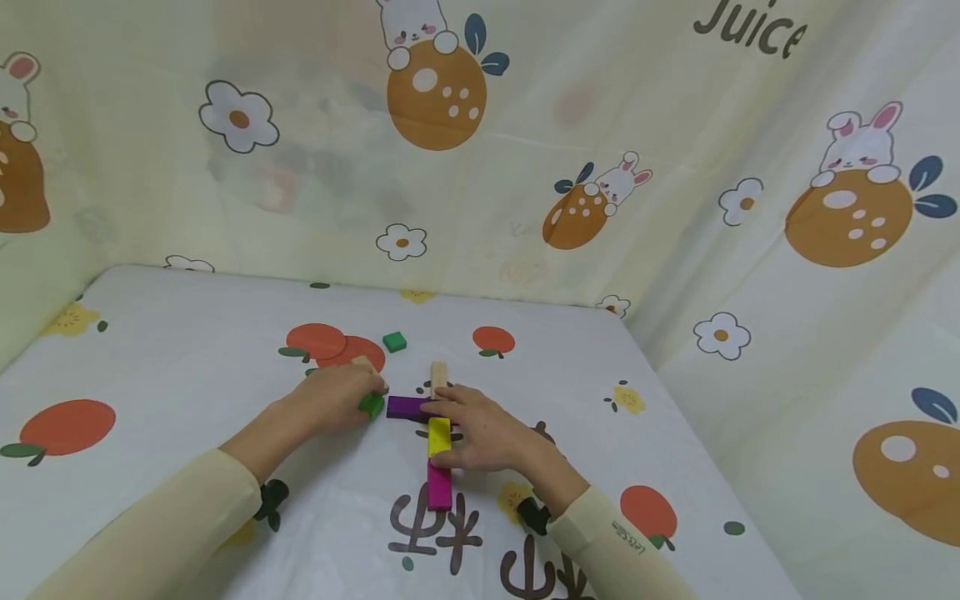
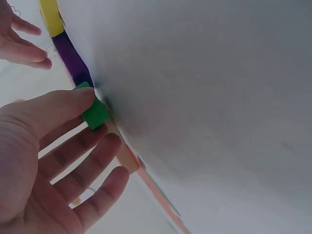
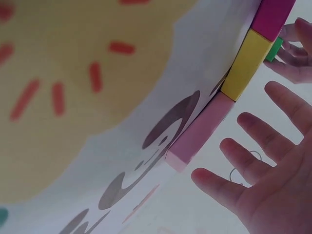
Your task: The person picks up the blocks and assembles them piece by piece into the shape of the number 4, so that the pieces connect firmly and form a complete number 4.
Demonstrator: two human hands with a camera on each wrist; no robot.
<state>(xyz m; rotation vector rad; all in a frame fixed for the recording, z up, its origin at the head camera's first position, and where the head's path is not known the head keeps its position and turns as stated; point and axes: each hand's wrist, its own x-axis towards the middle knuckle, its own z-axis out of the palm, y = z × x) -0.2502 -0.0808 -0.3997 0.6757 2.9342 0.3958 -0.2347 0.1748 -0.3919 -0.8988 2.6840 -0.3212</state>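
Note:
My left hand [image 1: 341,398] pinches a green block [image 2: 95,111] between thumb and fingers, just left of a purple block [image 1: 405,407]. The other fingers spread loosely in the left wrist view. My right hand [image 1: 483,429] hovers over the line of blocks with its fingers extended; whether they touch is unclear. A yellow block [image 1: 439,433] and a magenta block [image 1: 439,487] run end to end toward me below the purple one. A plain wooden block [image 1: 439,375] lies beyond it. The right wrist view also shows a pink block [image 3: 200,134] against the yellow one.
A second green block [image 1: 394,342] lies farther back on the printed tablecloth [image 1: 225,350]. Another wooden block [image 1: 363,362] is partly hidden behind my left hand. A patterned curtain [image 1: 322,192] hangs behind the table and along its right side.

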